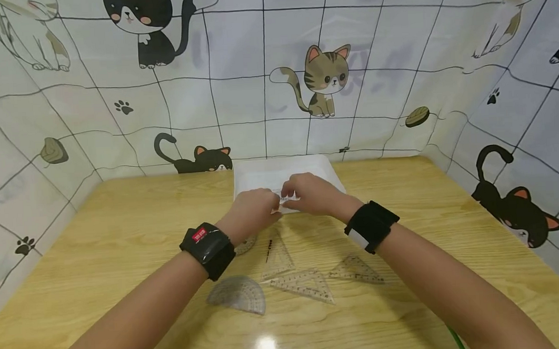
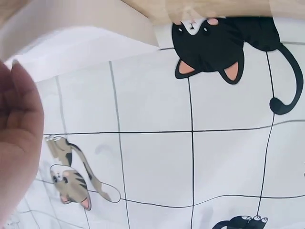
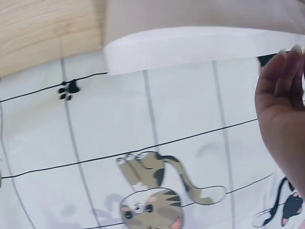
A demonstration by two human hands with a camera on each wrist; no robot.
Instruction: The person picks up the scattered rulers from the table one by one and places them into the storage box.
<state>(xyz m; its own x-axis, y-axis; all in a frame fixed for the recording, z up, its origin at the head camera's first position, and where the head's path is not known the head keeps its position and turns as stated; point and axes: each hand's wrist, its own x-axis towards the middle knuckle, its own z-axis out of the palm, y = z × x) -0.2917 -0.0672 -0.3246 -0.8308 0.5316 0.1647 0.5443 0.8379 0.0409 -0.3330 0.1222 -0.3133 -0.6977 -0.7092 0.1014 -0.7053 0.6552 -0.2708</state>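
Observation:
Both of my hands meet over the near edge of a white tray at the back of the table. Between them is a small clear plastic piece with dark markings, mostly hidden by fingers. My left hand has its fingers curled at the piece's left end. From the right, my right hand pinches it between thumb and fingers. In the left wrist view, the left hand shows at the edge beside the tray. The right wrist view has the right hand close to the tray's wall.
Nearer on the wooden table lie a clear protractor and several clear set squares, one toward the right forearm. Another protractor is partly under the left wrist. A cat-patterned sheet encloses the table's back and sides.

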